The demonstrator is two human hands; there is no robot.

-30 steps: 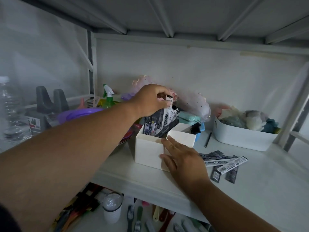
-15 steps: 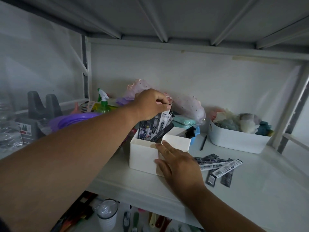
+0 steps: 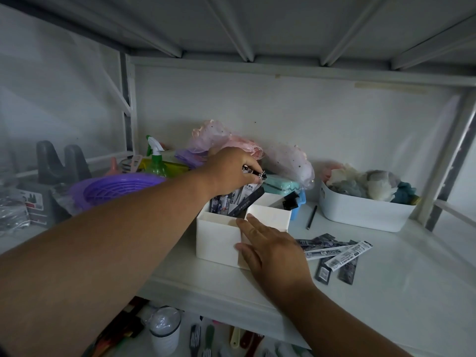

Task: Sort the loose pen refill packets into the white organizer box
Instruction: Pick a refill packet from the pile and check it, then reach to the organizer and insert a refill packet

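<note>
Your left hand (image 3: 231,168), just above centre of the frame, has its fingers curled and pinching the top ends of the pen refill packets (image 3: 238,199) that stand tilted in the back compartment of the white plastic organizer box (image 3: 219,238). Your right hand (image 3: 273,248) presses flat on the box's near front corner, fingers straight and slightly spread. The loose flat packets (image 3: 334,251), glossy dark and white strips with barcodes, lie fanned on the white shelf (image 3: 399,279) just right of that hand, long axes running mostly left to right. Your right hand is nearer them; I judge the next grab is its job.
</note>
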